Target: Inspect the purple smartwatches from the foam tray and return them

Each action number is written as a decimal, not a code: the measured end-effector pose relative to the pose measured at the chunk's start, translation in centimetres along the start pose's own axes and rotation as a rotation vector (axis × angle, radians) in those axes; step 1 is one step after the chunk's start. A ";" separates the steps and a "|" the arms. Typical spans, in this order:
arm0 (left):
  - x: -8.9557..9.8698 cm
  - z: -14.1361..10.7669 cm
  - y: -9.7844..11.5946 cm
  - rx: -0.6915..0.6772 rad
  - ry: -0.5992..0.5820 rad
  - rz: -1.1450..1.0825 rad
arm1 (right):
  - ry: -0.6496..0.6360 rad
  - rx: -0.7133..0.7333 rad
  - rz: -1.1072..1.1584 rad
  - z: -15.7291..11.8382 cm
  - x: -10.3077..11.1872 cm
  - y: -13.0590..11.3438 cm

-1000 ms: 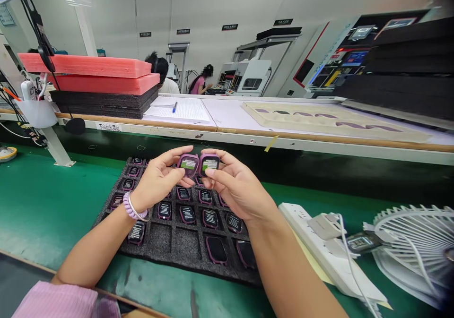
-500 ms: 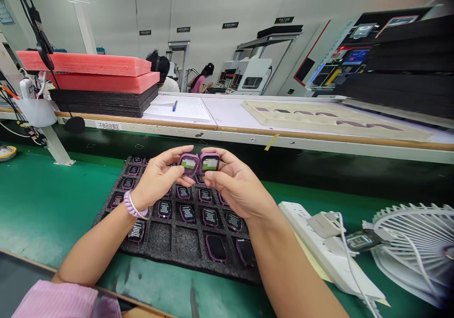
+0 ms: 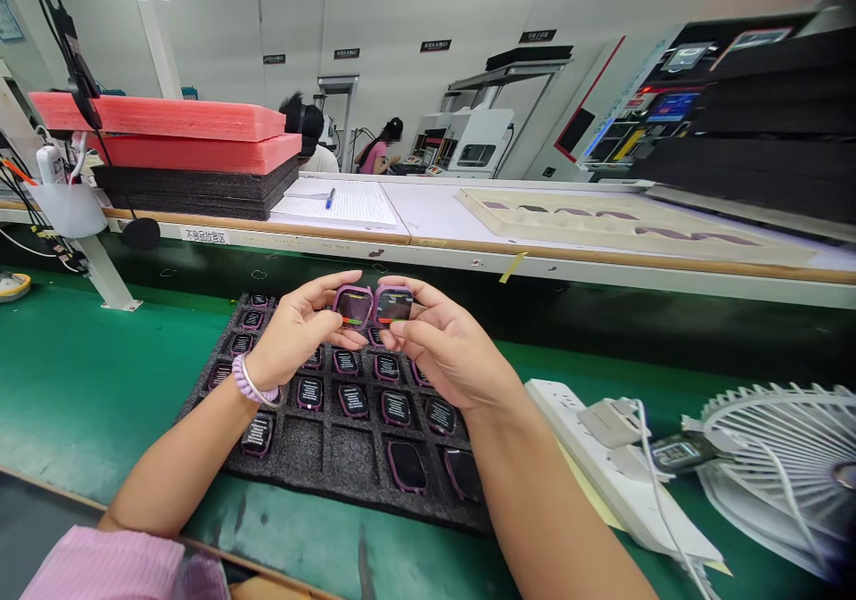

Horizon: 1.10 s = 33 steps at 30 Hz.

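Above the far part of a black foam tray [image 3: 302, 447], my left hand [image 3: 298, 328] grips a purple-framed smartwatch without a strap [image 3: 354, 306]. Its twin, another smartwatch [image 3: 394, 305], is in my right hand [image 3: 445, 341], thumb at the lower edge of its screen. The two watches are side by side, nearly touching, screens facing me, dark with a coloured strip low down. Below my hands, the tray's pockets hold several more purple watches [image 3: 396, 409], most showing white text. Two at the near right have dark screens. Two near pockets hold nothing.
At right on the green bench [image 3: 107, 377] lie a white power strip [image 3: 635, 493] with plugs and a white fan [image 3: 779, 457]. A shelf [image 3: 428, 257] behind carries red foam slabs [image 3: 201, 154], papers [image 3: 354, 208] and a cream tray [image 3: 488, 217]. Two people sit beyond.
Both watch screens have gone from showing a green and white picture to mostly dark with a coloured strip low down. My hands have barely moved.
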<state>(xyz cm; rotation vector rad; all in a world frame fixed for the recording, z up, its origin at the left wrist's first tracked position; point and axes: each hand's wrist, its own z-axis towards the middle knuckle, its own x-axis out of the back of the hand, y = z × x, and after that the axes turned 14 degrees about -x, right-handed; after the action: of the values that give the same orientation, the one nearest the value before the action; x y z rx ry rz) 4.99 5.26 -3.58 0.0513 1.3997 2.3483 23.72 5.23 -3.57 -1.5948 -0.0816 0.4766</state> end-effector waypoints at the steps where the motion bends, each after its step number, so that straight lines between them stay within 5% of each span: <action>1: 0.0 0.0 -0.1 -0.012 -0.001 -0.002 | -0.013 -0.002 0.015 0.0 0.1 0.0; 10: 1.0 1.9 -0.1 -0.111 0.036 0.013 | -0.040 0.072 0.116 2.3 0.9 -0.6; 18: 0.8 6.8 2.8 -0.285 0.028 0.058 | -0.095 0.288 -0.011 5.7 1.0 -6.0; 33: 0.1 7.8 6.1 -0.517 -0.040 0.196 | -0.112 0.353 -0.171 3.1 -1.4 -9.8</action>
<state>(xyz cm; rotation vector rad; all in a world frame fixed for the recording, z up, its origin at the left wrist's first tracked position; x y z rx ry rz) 4.72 9.25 5.47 0.0902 0.7613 2.7815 23.70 8.57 6.24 -1.2041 -0.2056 0.4203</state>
